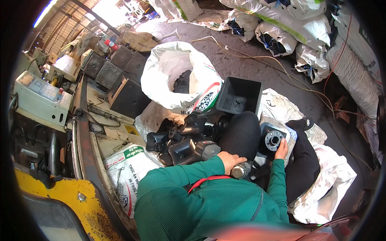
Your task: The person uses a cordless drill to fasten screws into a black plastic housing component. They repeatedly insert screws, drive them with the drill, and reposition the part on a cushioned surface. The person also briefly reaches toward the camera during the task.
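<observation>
My left hand (231,161) is closed around the grip of what looks like a cordless power tool (242,170), its worn rounded body by my lap. A dark block with a red stripe, apparently its battery (206,150), sits on the hand's other side. With my right hand (282,149) I grip the edge of a black part with a round metal flange (273,140), which has a ring of holes and a dark centre. This part rests between my legs on a pale support. Left of my knee lies a pile of glossy black moulded parts (183,150).
Ahead stand an open white woven sack (161,76) with dark pieces inside and a black bin (239,96). Machinery (44,96) and metal blocks (108,76) line the left. Hoses (277,62) cross the floor; filled sacks (277,38) are stacked at the far right.
</observation>
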Demonstrator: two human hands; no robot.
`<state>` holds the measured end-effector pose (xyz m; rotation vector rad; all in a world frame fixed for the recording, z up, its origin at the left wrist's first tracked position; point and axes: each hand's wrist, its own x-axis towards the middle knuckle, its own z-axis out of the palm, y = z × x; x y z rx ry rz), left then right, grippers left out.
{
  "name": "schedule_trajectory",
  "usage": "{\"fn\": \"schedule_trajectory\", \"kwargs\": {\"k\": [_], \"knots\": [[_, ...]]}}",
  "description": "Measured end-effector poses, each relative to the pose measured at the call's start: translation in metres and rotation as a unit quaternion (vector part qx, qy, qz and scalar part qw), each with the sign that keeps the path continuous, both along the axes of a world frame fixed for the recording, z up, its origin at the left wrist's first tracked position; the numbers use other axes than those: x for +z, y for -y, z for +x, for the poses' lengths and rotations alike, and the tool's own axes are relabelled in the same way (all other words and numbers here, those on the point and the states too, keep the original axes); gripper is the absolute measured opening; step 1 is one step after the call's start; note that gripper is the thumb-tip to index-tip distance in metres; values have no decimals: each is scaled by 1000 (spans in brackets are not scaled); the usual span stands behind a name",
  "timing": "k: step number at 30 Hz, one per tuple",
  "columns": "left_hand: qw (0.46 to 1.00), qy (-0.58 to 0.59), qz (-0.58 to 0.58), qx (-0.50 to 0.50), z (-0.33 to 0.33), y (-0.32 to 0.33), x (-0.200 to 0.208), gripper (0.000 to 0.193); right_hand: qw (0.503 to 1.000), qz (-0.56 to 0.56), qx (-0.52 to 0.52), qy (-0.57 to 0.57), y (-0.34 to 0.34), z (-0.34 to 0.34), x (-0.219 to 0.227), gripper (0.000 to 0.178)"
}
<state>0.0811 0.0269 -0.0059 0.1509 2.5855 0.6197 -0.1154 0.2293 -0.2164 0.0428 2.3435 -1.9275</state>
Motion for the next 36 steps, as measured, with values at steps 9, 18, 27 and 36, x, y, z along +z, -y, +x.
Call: {"fn": "schedule_trajectory", "kwargs": {"k": [9,18,27,36], "knots": [[1000,-18,0,6,0,-2,1,76,1000,-2,-6,5,1,0,2,43],[1000,-19,2,2,-1,-2,2,76,1000,23,1,-16,-1,4,1,44],[1000,-15,-13,-10,1,-1,-6,80,1000,-15,-12,6,-1,1,-9,43],[1000,-3,-13,-4,0,-2,-2,78,999,-42,10,13,-4,-2,-18,47]]}}
